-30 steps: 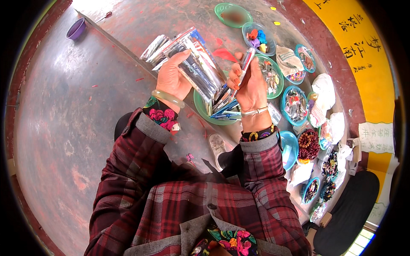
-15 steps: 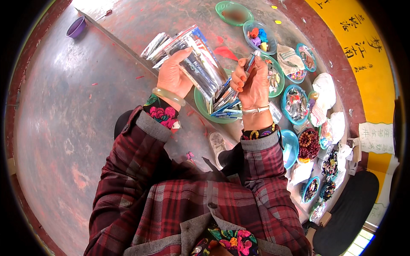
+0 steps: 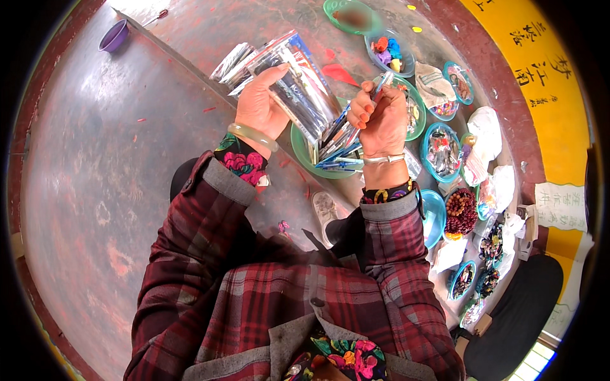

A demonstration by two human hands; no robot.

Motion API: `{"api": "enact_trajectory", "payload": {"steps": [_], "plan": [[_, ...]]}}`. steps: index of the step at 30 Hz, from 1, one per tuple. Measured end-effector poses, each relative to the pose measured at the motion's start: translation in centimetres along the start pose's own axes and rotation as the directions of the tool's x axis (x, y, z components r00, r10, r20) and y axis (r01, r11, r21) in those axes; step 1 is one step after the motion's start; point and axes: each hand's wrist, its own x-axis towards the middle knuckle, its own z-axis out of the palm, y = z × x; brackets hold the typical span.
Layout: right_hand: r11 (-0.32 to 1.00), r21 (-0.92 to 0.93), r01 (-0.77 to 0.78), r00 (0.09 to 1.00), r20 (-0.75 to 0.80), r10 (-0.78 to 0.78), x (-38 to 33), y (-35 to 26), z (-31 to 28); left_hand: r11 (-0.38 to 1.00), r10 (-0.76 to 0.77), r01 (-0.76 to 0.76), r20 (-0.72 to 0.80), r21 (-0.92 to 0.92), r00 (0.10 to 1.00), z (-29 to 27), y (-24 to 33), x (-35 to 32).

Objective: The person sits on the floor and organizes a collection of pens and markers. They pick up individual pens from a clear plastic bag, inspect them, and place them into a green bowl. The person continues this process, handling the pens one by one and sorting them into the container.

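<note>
At 6 o'clock, nearest the camera, sits a plaid shirt (image 3: 298, 305) with both sleeves running up toward the middle. The left hand (image 3: 259, 108), at 11 o'clock from centre, wears a pale green bangle (image 3: 253, 136) and is closed around a bundle of clear plastic packets (image 3: 289, 82), thumb on the near side and fingers wrapped over the far side. The right hand (image 3: 383, 120), at 1 o'clock, wears a thin silver bracelet (image 3: 384, 159); its fingers are curled shut, pinching 1 slim pen-like stick (image 3: 381, 89) by its upper end. Between the 2 hands, more blue and dark sticks (image 3: 337, 143) fan down out of the bundle, over a green plate (image 3: 304, 159). Further out, from 1 to 4 o'clock, a row of small bowls (image 3: 441, 149) holds beads and trinkets. At 10 o'clock, far off, a purple cup (image 3: 114, 37) stands on the reddish floor (image 3: 95, 190).
</note>
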Motion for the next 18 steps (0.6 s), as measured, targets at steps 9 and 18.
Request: {"api": "enact_trajectory", "payload": {"steps": [9,18], "plan": [[0.996,0.075,0.039,0.995,0.089,-0.045,0.0,-0.1,-0.1,1.0,-0.012,0.012,-0.004,0.011,1.0,-0.7,-0.2,0.3],[0.976,-0.133,0.172,0.985,0.013,-0.172,-0.4,0.4,1.1,1.0,-0.027,0.027,0.026,0.007,0.999,-0.2,-1.0,0.1]]}}
